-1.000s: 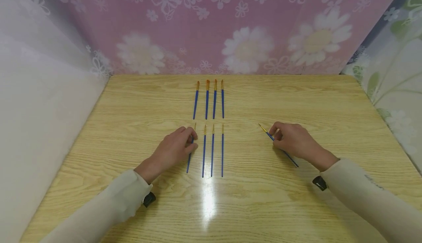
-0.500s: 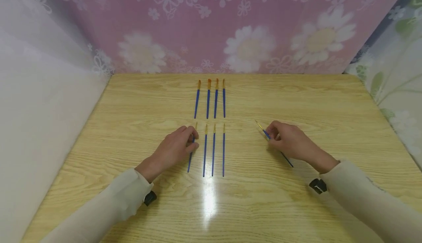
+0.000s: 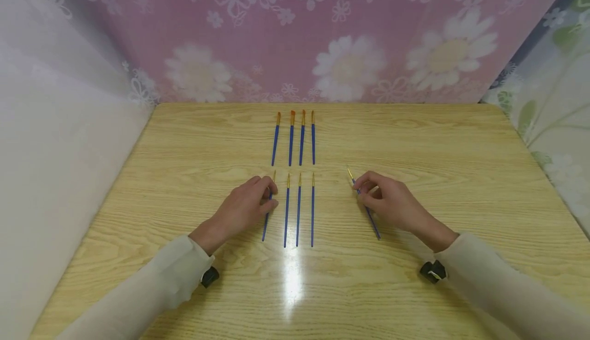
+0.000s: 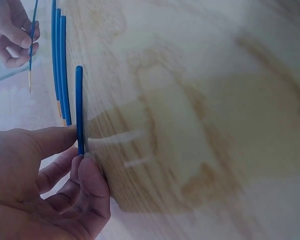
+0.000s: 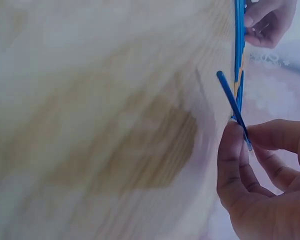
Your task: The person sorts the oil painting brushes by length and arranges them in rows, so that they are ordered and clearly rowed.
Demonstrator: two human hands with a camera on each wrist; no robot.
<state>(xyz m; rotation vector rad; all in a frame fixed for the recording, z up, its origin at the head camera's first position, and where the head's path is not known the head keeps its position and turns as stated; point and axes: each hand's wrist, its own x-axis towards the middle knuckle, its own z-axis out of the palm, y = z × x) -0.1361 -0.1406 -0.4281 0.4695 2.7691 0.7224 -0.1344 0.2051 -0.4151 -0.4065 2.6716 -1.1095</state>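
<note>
My left hand (image 3: 239,209) pinches the blue handle of a thin paintbrush (image 3: 266,226), the leftmost of the near row, lying slightly slanted. In the left wrist view, thumb and fingers meet around the brush (image 4: 79,105). Beside it lie three more fine-tipped paintbrushes (image 3: 298,217), roughly parallel, tips away from me. To the right of this row, my right hand (image 3: 392,202) holds another thin blue paintbrush (image 3: 373,222) between thumb and fingers, its gold ferrule and tip pointing away and a little left. The right wrist view shows that brush's handle end (image 5: 230,97) sticking out past the fingertips.
Behind the near row, several wider blue paintbrushes (image 3: 291,145) with orange bristles lie side by side. The wood-grain table (image 3: 442,135) meets a pink flowered cloth (image 3: 276,48) at the back. A pale wall (image 3: 60,140) stands at the left, a leaf-patterned cloth (image 3: 553,114) at the right.
My right hand has moved left toward the near row with its paintbrush, which has turned to stand straighter. My left hand has stayed in place on its brush.
</note>
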